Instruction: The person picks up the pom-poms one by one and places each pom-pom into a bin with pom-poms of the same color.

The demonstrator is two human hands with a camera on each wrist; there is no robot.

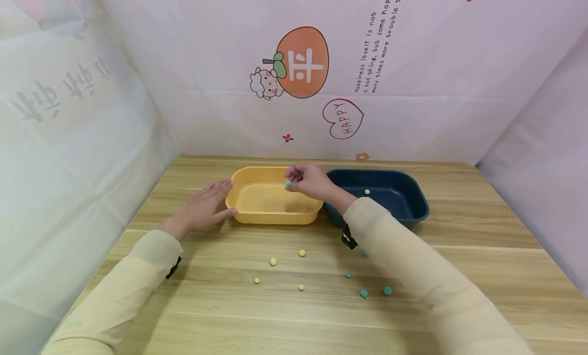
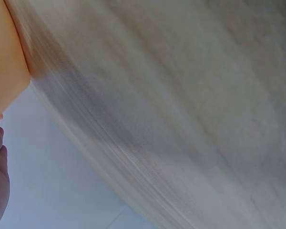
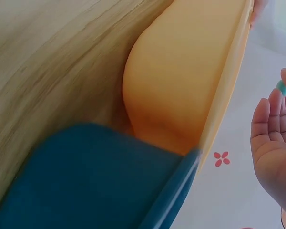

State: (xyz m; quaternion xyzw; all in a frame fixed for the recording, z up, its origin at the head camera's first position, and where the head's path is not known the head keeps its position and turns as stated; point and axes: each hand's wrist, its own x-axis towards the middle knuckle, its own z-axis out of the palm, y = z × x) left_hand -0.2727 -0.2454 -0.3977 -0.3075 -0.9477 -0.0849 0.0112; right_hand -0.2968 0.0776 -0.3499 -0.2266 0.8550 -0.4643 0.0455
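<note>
Between thumb and fingertips, my right hand [image 1: 312, 181] pinches a small light-blue ball [image 1: 288, 183] above the yellow plastic bin [image 1: 275, 218]. In the right wrist view that ball [image 3: 281, 88] shows at the thumb tip. My left hand [image 1: 204, 207] rests against the bin's left end, fingers extended and thumb by the front rim. Only its edge appears in the left wrist view. Right of the yellow bin stands a dark blue bin [image 1: 386, 177], partly covered by my right forearm. One yellow ball [image 1: 367, 191] is visible inside it.
Several small yellow balls [image 1: 273, 261] lie on the wooden table [image 1: 206, 314] in front of the yellow bin. Several blue balls [image 1: 364, 293] lie further right, near and partly under my right sleeve. A printed white cloth [image 1: 220, 110] hangs behind the bins.
</note>
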